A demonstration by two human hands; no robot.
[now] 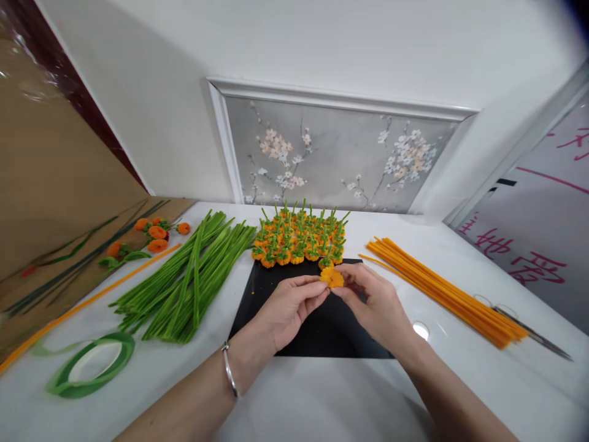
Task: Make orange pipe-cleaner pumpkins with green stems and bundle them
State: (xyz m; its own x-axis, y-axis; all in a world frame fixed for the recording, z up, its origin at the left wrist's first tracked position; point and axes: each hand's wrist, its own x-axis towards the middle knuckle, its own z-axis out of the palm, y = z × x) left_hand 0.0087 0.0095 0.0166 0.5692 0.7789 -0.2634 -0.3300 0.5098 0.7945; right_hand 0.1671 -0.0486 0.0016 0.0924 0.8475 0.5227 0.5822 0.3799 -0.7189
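Between my two hands is a small orange pipe-cleaner flower [332, 277], held above a black mat [308, 334]. My left hand [294, 307] pinches its left side between thumb and fingers. On the other side, my right hand [372, 298] grips the flower's right edge with thumb and forefinger. Just behind the fingers stand rows of finished orange flowers [299, 239], heads down, with green stems pointing up. One of them sits nearest my fingertips, at the mat's back edge.
Green pipe cleaners [188, 279] lie heaped left, beside a roll of green tape [92, 365]. Orange pipe cleaners [444, 291] and scissors [536, 334] are on the right. More orange flowers [157, 233] rest on cardboard [59, 245]. A framed floral panel [340, 153] stands behind.
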